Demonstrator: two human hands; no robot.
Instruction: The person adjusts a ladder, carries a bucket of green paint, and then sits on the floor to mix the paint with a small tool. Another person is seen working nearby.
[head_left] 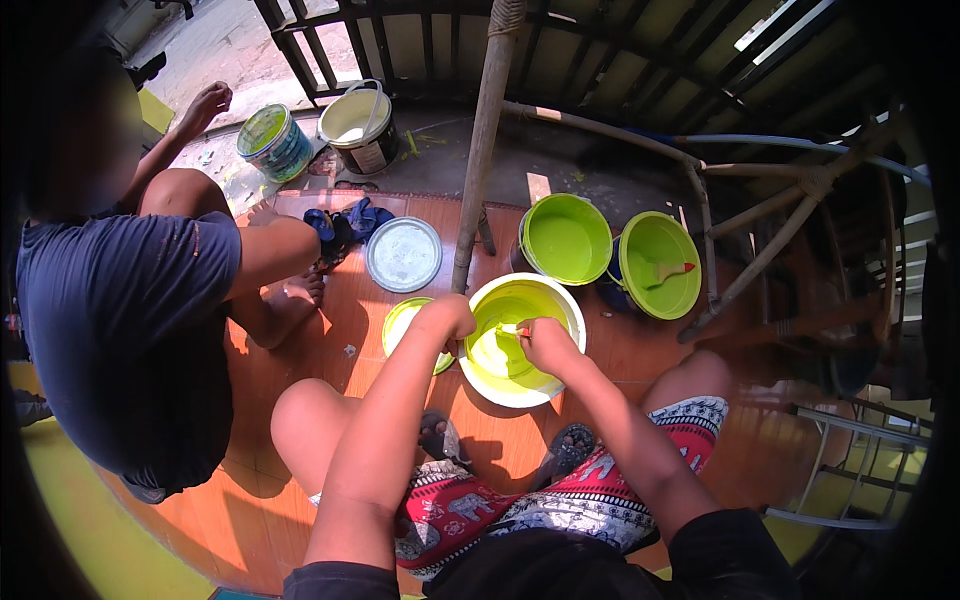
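Note:
Between my knees stands a white bucket (572,312) with bright yellow-green paint inside. My right hand (548,345) is closed round the handle of a paintbrush (511,329), whose paint-covered end is inside the bucket. At the bucket's left edge my left hand (452,320) is closed on the rim, its fingertips mostly hidden. A round paint-smeared lid (398,325) lies on the floor beside my left wrist, partly behind it. Just beyond the bucket is another bucket of green paint (566,238). To its right, a tilted green-coated bucket (655,250) has a red-tipped paintbrush (672,270) in it.
A wooden pole (485,150) rises close behind my bucket, and more poles are lashed together at the right. A person (130,330) sits at the left. Two pails (275,145) stand at the back, near a grey lid (403,254). A metal ladder (850,465) is at the right.

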